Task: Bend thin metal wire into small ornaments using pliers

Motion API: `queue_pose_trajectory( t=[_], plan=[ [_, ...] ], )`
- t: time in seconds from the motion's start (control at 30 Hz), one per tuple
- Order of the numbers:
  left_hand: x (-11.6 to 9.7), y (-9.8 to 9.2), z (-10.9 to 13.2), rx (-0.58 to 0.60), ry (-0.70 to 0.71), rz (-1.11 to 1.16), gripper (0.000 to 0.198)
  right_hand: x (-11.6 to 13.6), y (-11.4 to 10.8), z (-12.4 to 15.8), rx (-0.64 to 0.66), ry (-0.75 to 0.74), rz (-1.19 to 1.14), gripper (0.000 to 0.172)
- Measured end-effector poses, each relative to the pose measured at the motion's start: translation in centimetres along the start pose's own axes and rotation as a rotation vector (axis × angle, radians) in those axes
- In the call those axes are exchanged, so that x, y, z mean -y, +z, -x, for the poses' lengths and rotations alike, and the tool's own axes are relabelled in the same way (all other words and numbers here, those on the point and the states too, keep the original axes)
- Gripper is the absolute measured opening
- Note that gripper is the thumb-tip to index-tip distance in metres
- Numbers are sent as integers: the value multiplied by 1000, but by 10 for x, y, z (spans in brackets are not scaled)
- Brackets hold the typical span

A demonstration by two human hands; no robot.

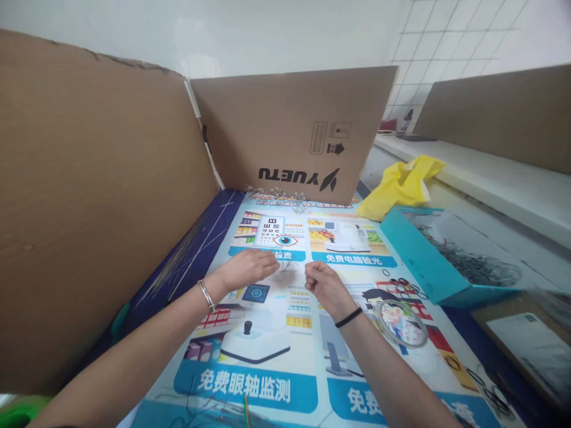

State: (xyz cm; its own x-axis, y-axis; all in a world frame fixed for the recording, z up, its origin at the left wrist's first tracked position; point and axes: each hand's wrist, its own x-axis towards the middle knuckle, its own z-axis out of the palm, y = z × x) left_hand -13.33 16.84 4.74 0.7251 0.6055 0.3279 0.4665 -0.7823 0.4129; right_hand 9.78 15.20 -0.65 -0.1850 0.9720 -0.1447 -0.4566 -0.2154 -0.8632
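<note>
Both hands are raised over the printed sheet (314,309) at the middle of the view, with a small gap between their fingertips. My left hand (252,266), palm down with a silver bangle at the wrist, has its fingers pressed together. A faint, thin looped wire (285,272) shows at its fingertips, pale and blurred against the sheet. My right hand (325,284), with a black band at the wrist, is curled into a pinch; what its fingertips hold, if anything, is too small to make out.
Cardboard panels (285,119) stand at the back and left. To the right, a turquoise box (419,261) holds tangled wires, beside a yellow bag (401,184). Black rings (408,285) and a clear round roll (404,324) lie on the sheet. Loose wires (214,407) are in front.
</note>
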Motion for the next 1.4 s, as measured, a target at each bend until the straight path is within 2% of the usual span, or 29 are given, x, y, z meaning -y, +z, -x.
queue_pose_trajectory(
  t=[0.07,0.1,0.13,0.27,0.4,0.6,0.77,0.9,1.0,1.03,1.1,1.13,1.17,1.23,1.3,1.4],
  plan=[
    [-10,8,-2,-29,-167,75,21,-3,5,3,9,-36,38,24],
    [-16,13,-5,-81,-284,168,19,-4,8,4,12,-58,62,23],
    [-21,20,-8,-119,-340,210,17,-5,11,6,15,-84,90,23],
    [-36,41,-21,-199,-492,389,17,-5,17,9,6,-213,227,20],
    [-36,45,-25,-198,-633,645,26,-2,16,9,6,-316,343,18],
    [-45,36,-24,-234,-718,885,39,-5,22,13,27,-386,414,15],
    [-55,49,-25,-380,-718,887,33,-11,31,19,-29,-436,448,16],
    [-63,56,-20,-483,-718,786,28,-14,30,17,-49,-382,398,16],
    [-61,44,-12,-583,-696,622,20,-10,22,11,-46,-335,326,17],
    [-57,37,-9,-634,-671,527,15,-9,19,9,-39,-322,298,18],
    [-45,25,-3,-742,-568,126,15,-6,13,6,-15,-287,241,18],
    [-38,19,0,-751,-517,-38,18,-5,10,5,3,-266,213,18],
    [-31,16,2,-735,-463,-174,19,-4,8,4,26,-242,186,18],
    [-19,12,6,-614,-291,-405,25,-3,5,3,83,-190,137,18],
    [-13,13,8,-478,-140,-521,35,-2,4,3,147,-144,97,19],
    [-11,16,6,-270,-3,-610,43,0,4,4,228,-101,58,23]
  ],
)
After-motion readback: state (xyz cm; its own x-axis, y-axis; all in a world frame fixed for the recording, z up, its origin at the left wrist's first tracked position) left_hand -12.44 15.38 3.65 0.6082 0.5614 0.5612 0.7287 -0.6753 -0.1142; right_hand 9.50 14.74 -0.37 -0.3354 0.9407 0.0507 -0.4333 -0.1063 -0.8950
